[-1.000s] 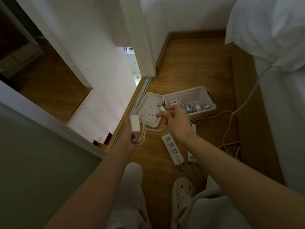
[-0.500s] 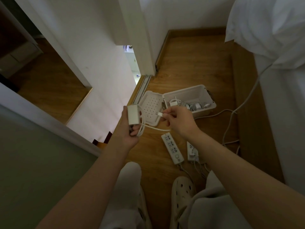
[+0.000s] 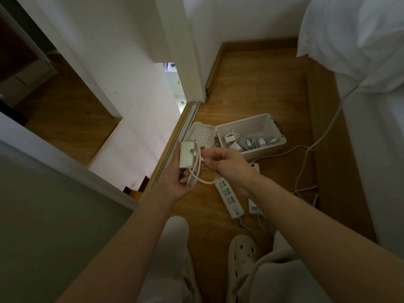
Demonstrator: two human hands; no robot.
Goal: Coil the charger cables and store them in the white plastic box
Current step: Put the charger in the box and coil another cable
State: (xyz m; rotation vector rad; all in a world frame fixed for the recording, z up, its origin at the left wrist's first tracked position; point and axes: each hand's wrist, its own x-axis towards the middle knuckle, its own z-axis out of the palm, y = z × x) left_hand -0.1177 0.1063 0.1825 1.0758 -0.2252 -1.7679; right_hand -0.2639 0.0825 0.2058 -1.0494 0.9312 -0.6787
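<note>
My left hand (image 3: 177, 184) grips a white charger brick (image 3: 187, 154) with loops of its white cable (image 3: 194, 171) hanging beside it. My right hand (image 3: 227, 162) pinches the cable's free end close against the brick. Beyond the hands, the white plastic box (image 3: 277, 127) sits open on the wooden floor, with several coiled chargers (image 3: 247, 142) inside. Its perforated lid (image 3: 202, 134) lies flat to the box's left.
A white power strip (image 3: 229, 199) and a second strip (image 3: 254, 206) lie on the floor under my right wrist. Loose white cables (image 3: 303, 162) trail right toward the bed (image 3: 371, 62). A sliding-door track (image 3: 185, 127) and white wall border the left. My slippered feet (image 3: 242, 254) are below.
My right hand has brought the cable end leftward to the brick, closing the gap between the hands. The slack has become another loop at my left hand.
</note>
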